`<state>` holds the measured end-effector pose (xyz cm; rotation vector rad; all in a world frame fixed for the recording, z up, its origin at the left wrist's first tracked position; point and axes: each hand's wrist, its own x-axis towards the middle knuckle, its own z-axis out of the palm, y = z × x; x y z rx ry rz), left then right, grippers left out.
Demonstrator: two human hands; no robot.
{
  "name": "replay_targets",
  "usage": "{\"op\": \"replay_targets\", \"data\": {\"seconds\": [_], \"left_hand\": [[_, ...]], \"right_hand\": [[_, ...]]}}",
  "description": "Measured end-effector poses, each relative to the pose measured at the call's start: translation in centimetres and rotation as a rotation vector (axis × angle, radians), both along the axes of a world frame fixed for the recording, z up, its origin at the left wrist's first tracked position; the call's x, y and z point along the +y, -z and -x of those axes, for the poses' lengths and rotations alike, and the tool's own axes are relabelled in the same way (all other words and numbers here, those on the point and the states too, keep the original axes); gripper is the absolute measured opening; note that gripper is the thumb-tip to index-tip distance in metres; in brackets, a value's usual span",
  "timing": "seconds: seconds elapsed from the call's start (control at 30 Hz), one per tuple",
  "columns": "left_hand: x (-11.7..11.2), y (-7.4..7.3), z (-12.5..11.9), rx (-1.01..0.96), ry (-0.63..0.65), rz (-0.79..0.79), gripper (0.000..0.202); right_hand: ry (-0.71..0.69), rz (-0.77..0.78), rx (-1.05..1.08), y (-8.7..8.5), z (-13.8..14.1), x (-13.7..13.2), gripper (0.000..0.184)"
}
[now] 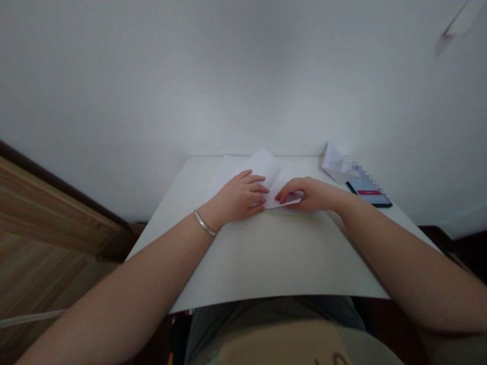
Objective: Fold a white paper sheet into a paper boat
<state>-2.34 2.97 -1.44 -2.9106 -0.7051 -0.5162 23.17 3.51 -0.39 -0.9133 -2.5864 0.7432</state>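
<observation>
A partly folded sheet of white paper (266,165) lies on the white table, its top corner pointing at the wall. My left hand (245,196) rests flat on the left part of this sheet with the fingers stretched out and slightly spread. At the lower right edge, my right hand (299,193) pinches the paper between thumb and fingers, and that edge is lifted a little. Under the folded sheet there is more white paper (226,170), with a thin yellow-green line along its near edge. Part of the folds is hidden by my hands.
A folded white paper shape (335,163) stands at the back right of the table (243,274), by a phone (369,192) with a lit screen. The wall (243,76) rises directly behind the table. A wooden panel (57,243) is at the left.
</observation>
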Motion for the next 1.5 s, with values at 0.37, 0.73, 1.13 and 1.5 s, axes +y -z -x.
{"op": "replay_targets", "data": {"seconds": [0.37,0.73,1.13,1.5], "left_hand": [[-0.2,-0.2,0.0,-0.046,0.038,0.041,0.014],[0.3,0.5,-0.2,-0.147,0.026,0.121,0.012],[-0.5,0.0,-0.8,0.019,-0.236,0.121,0.016],[-1.1,-0.2,-0.3,0.098,-0.225,0.081,0.026]], "right_hand": [[0.123,0.025,-0.055,-0.5,-0.1,-0.3,0.019],[0.388,0.021,-0.151,0.5,0.5,0.6,0.040],[0.552,-0.173,-0.317,0.8,1.4,0.7,0.037],[0.662,-0.201,-0.408,1.0,1.5,0.5,0.030]]}}
